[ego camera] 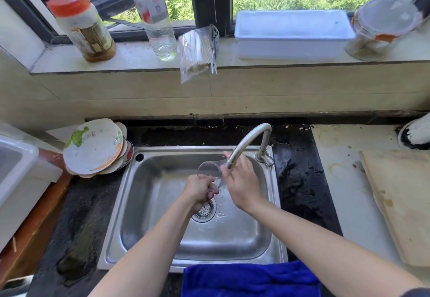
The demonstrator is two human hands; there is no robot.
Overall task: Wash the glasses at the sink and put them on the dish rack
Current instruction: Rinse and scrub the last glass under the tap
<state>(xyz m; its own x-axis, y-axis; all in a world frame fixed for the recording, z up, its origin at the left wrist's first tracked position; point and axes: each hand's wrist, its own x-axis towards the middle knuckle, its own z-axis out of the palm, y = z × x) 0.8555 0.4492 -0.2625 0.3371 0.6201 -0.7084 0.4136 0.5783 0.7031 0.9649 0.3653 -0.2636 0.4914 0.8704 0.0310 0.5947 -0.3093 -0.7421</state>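
At far left on the desk, stacked plates (93, 150) are seen beside the sink (121, 222). Over it a glass (209, 169) is gripped near its base by the left hand (199, 192), fingers curled round it. Under the faucet (250, 138), the glass's side is touched by the right hand (242, 183), fingers nearly straight. Farther right, a cutting board (402, 203) is seen.

Glass (210, 169): lower part hidden in the left hand (200, 192). Drain strainer (206, 211): half covered by that hand. Jar (384, 26) at right: blurred. Chopping board (404, 203) and blue towel (251, 280): cut off by frame edges.
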